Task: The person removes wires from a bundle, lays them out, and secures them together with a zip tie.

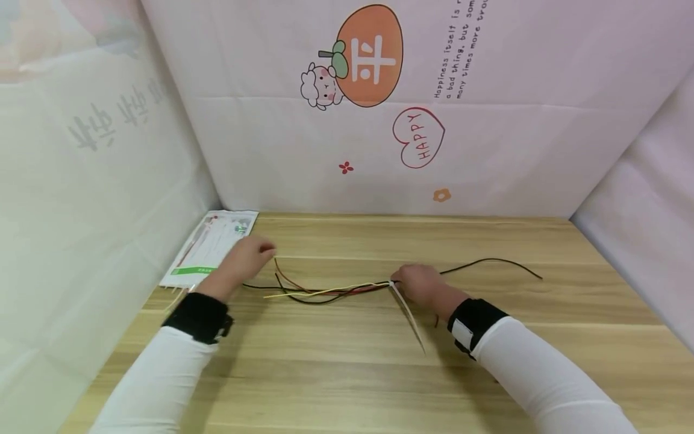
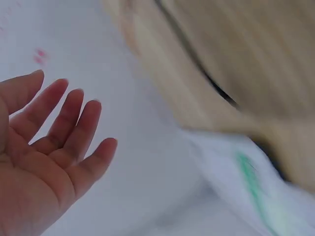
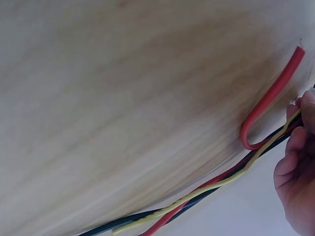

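Note:
A bundle of black, red and yellow wires [image 1: 347,291] lies across the wooden table. My right hand [image 1: 420,283] pinches it towards its right end. Beside those fingers a white cable tie [image 1: 406,314] crosses the bundle, its long tail slanting towards me. In the right wrist view, the yellow wire [image 3: 236,176] runs into the fingers and a red wire [image 3: 270,97] bends back with a free end. My left hand [image 1: 244,262] is raised near the loose left wire ends. Its fingers are spread and relaxed around nothing in the left wrist view.
A white packet [image 1: 208,247] with a green stripe lies at the table's back left, with pale thin strips [image 1: 176,299] beside it. One black wire [image 1: 490,260] curves out to the right. Printed white sheeting [image 1: 260,150] walls the back and sides.

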Demonstrator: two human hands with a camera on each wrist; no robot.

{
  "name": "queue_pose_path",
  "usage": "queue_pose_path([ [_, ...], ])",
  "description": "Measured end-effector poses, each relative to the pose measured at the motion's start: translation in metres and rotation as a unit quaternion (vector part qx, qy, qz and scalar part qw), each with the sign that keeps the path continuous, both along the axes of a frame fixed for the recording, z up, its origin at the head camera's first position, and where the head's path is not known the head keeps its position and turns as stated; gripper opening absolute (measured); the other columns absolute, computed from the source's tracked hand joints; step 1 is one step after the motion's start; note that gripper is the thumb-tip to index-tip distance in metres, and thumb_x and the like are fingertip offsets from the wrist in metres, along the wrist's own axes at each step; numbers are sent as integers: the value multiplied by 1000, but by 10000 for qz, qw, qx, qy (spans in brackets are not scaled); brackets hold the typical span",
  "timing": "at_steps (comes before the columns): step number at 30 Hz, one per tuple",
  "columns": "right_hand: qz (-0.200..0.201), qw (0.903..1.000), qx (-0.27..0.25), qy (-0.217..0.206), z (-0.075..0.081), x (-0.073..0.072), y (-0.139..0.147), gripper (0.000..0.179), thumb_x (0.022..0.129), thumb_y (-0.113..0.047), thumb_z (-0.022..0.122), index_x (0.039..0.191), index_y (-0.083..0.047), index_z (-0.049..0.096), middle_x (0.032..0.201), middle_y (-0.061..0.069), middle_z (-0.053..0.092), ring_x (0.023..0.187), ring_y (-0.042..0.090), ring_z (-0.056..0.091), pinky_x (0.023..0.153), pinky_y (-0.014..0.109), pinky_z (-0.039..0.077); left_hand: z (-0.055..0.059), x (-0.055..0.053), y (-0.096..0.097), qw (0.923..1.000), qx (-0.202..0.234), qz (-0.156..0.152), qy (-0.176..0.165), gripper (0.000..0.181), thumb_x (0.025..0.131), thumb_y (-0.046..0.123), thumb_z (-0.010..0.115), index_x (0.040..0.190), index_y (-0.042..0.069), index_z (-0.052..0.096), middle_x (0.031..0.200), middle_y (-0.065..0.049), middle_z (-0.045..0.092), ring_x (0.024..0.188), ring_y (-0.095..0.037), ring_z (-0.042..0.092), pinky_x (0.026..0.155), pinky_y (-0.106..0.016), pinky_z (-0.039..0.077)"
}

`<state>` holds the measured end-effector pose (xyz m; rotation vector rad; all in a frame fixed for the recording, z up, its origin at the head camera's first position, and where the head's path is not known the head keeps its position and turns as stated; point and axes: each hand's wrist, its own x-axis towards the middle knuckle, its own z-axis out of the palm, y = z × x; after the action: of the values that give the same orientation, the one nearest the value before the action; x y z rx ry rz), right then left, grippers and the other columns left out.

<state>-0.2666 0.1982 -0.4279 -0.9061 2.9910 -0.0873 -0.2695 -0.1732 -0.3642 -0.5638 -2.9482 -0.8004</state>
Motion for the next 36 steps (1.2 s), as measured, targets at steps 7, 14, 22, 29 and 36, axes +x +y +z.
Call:
queue_pose_path([
  [7,-115,9999,24,-2,3,2,0,28,96,-12,59,70,-18,51,67,-4,51,61,11,46,53,29,38,-3,1,148,9888,-568,-1352,-281,21,98,15,56,100,-1,69,95,-9,68,91,-23,62,85,-37,49],
  [14,-62,9991,-63,408,3,8,-8,12,95,-16,61,89,-15,71,79,0,64,68,13,58,57,29,47,-37,-5,200,9808,-691,-1472,-1075,29,99,20,56,84,1,72,63,3,49,60,-12,45,62,-23,39],
  [22,96,9908,-225,1333,-2,17,-4,5,89,-17,70,85,-15,73,73,-3,63,64,16,53,55,28,40,-52,-7,203,9791,63,-1470,-1404,22,99,17,56,94,3,73,69,0,58,61,-10,46,61,-21,38],
  [29,142,9868,-142,1605,0,16,3,7,87,-23,72,92,-19,75,77,-3,66,66,16,55,53,27,38,-51,-8,201,9742,491,-1326,-1756,19,97,16,59,97,3,73,78,-5,67,63,-10,55,57,-21,43],
  [36,19,9871,-228,1586,1,18,11,10,86,-15,73,95,-17,75,85,-1,69,78,19,63,59,33,47,-55,-9,193,9726,613,-1233,-1871,18,94,17,64,99,2,71,84,-5,68,70,-13,60,59,-22,45],
])
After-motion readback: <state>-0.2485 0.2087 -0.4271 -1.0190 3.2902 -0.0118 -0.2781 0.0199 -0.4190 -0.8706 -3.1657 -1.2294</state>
